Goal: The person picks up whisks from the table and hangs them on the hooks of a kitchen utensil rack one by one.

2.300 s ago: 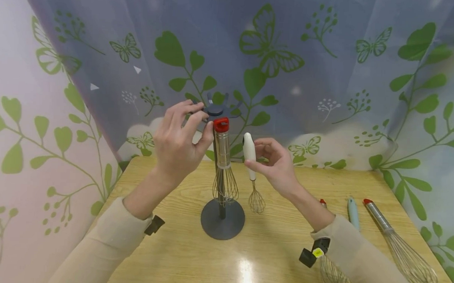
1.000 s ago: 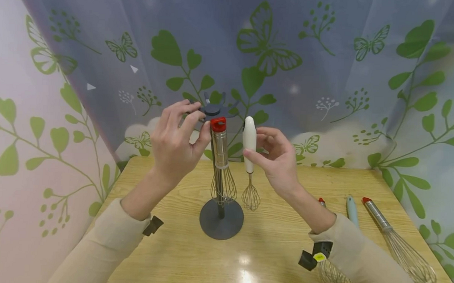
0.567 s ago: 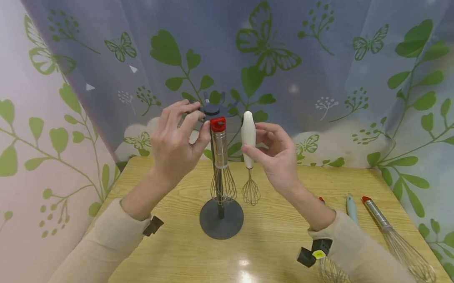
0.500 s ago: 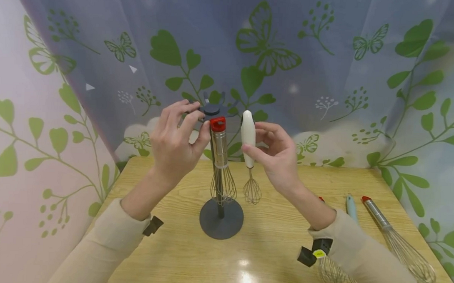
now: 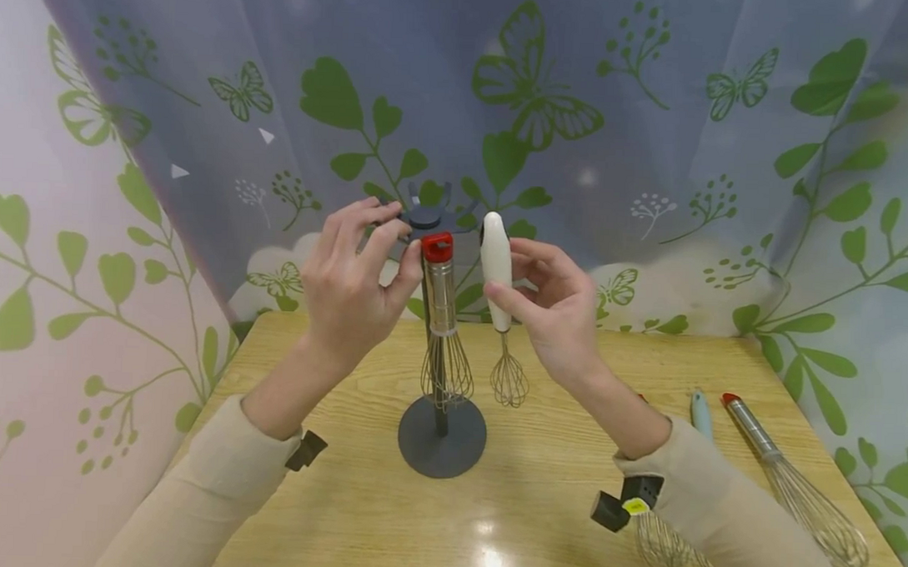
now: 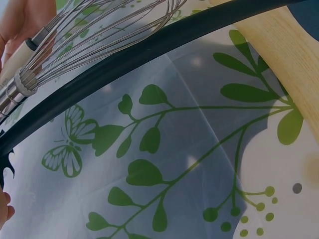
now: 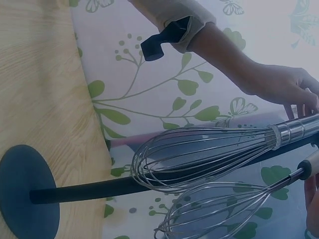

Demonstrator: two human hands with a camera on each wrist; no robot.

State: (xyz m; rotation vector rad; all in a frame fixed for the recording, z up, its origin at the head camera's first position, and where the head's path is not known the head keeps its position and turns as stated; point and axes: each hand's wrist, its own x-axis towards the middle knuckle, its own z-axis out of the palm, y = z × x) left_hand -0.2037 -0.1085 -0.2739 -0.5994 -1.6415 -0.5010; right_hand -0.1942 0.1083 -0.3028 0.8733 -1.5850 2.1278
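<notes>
In the head view, a dark rack stand (image 5: 443, 437) rises from a round base to a top with several hooks (image 5: 425, 216). My left hand (image 5: 360, 280) pinches the left side of this top with bent fingers; the exact contact is partly hidden. From the stand's near side hangs a steel whisk with a red cap (image 5: 442, 296), beside my left thumb. My right hand (image 5: 551, 308) holds a small white-handled whisk (image 5: 496, 272) between thumb and fingers, upright and wires down. It is right of the hanging whisk, apart from it in the head view. The right wrist view shows both whisks' wires (image 7: 209, 154) close together.
On the right of the wooden table (image 5: 326, 496) lie a large red-tipped steel whisk (image 5: 792, 483), a light blue handle (image 5: 701, 416) and another whisk's wires (image 5: 663, 545), partly under the right sleeve. A patterned curtain (image 5: 547, 187) stands behind the table.
My right hand has raised the white-handled whisk; its top now stands above the red cap's level. The wires have swung slightly right lately. The left hand and stand stay in place.
</notes>
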